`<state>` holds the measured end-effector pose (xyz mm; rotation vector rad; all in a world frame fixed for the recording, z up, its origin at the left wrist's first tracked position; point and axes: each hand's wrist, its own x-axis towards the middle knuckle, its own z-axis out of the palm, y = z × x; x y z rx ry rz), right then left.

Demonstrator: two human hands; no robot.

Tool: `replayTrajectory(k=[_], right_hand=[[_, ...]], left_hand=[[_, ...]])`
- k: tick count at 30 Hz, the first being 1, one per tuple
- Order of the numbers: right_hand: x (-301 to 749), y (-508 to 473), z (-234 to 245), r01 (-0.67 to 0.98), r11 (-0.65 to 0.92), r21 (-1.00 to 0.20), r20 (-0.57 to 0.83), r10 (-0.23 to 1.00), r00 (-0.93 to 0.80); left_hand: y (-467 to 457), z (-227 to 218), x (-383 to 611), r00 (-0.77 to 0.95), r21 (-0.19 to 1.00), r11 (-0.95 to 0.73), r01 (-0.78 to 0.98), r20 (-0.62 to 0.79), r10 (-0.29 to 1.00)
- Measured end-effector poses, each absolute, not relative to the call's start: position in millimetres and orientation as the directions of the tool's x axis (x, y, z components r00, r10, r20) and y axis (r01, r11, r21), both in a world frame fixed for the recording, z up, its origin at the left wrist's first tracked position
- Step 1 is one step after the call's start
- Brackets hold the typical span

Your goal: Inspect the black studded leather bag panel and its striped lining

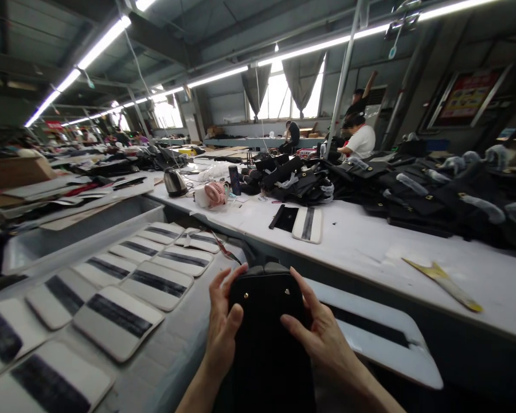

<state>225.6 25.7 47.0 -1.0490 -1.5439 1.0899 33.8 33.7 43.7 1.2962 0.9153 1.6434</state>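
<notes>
Between my two hands is a black bag (269, 338) with rounded top corners and two small shiny metal studs. My left hand (223, 321) grips its left edge, the thumb bent over the face. On the right edge, my right hand (316, 321) holds it with the thumb pressed on the front and a finger at the top corner. The lower part of the bag is dark and its details are lost. Close by on the left lie several cream panels (129, 335) with black stripes. A longer white panel (387, 350) with a black strip is beside my right hand.
A long white table (361, 252) runs behind the bag. On it are a yellow forked tool (447, 284), a small striped panel (308, 223), a kettle (175, 182), a pink fan (215, 194) and piled black bags (421, 189). People work farther back.
</notes>
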Motion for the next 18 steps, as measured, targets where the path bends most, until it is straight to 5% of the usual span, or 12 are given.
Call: replayTrajectory(k=[4,12,18], right_hand=[[232,28,40,0.163,0.259,-0.952,0.224,0.953,-0.203],[231,46,42,0.333,0.411,-0.848,0.413,0.908,-0.07],[221,48,46,0.484,0.636,-0.602,0.607,0.758,-0.241]], left_hand=[[42,41,29,-0.04,0.921,-0.388,-0.007,0.388,0.921],[50,36,19,0.02,0.958,-0.277,-0.073,0.279,0.96],[62,43,11,0.104,0.941,-0.305,0.149,0.292,0.951]])
